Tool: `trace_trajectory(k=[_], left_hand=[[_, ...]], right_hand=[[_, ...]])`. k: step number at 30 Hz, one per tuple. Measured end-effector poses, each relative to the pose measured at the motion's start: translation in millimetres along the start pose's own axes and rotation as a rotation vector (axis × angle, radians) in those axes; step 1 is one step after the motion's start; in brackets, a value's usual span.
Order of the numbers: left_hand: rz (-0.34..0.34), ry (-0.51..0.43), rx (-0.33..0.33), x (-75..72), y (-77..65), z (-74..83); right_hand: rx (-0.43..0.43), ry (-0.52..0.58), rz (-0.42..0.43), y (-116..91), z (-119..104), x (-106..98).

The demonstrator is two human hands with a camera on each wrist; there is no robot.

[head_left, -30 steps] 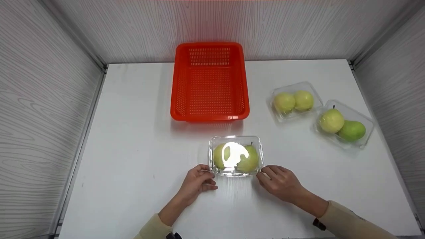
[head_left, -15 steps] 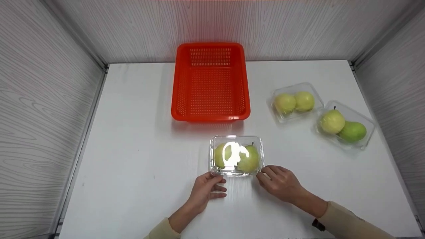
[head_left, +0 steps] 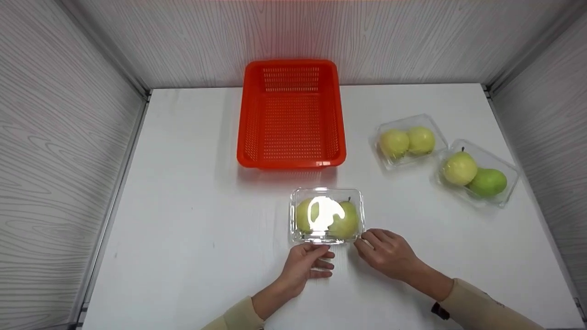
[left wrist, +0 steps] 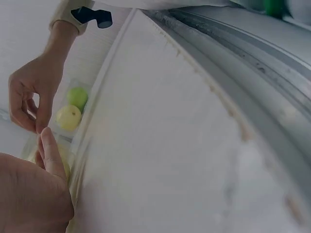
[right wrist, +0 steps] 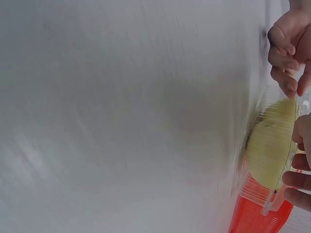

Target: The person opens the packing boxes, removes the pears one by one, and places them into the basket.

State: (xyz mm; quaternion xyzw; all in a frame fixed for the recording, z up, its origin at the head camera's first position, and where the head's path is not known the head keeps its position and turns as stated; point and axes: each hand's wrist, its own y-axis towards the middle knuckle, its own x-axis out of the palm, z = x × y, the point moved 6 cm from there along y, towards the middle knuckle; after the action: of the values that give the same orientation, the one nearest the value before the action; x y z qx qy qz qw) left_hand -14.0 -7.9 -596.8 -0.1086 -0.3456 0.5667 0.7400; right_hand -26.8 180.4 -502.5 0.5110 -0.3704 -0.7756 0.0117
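Note:
A clear plastic clamshell box (head_left: 328, 189) lies at the middle front of the white table with its lid down. Inside are two yellow-green pears (head_left: 345, 225), partly hidden by glare on the lid. My left hand (head_left: 300, 268) pinches the middle of the box's front edge between thumb and forefinger, the other fingers spread to the right. At the front right corner, my right hand (head_left: 387, 254) pinches the rim with thumb and curled forefinger. The right wrist view shows both hands (right wrist: 291, 53) along the same edge, pears (right wrist: 268, 150) behind the clear wall.
A red perforated basket (head_left: 341, 137) stands at the back centre, behind the box. To the right lie two more clear boxes, one with two yellow pears (head_left: 394, 143), the other with a yellow pear (head_left: 460, 168) and a green one (head_left: 488, 182). Wood-grain panels (head_left: 293, 32) enclose the table.
My left hand has slid from the box's front left corner rightward along the front edge to its middle. The right hand and the box have stayed in place.

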Motion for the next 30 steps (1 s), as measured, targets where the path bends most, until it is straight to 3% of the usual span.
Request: trace_trajectory(k=[11, 20, 30], left_hand=[[0.035, -0.045, 0.03, 22.4, 9.3, -2.1], [0.045, -0.051, 0.026, 30.4, 11.8, -4.1], [0.039, -0.023, 0.037, 36.6, 16.4, -3.8]], right_hand=[[-0.012, 0.024, -0.001, -0.6, 1.1, 0.2], [-0.03, 0.025, -0.024, -2.8, 1.3, 0.6], [-0.07, 0.039, 0.017, -6.0, 7.0, 1.6]])
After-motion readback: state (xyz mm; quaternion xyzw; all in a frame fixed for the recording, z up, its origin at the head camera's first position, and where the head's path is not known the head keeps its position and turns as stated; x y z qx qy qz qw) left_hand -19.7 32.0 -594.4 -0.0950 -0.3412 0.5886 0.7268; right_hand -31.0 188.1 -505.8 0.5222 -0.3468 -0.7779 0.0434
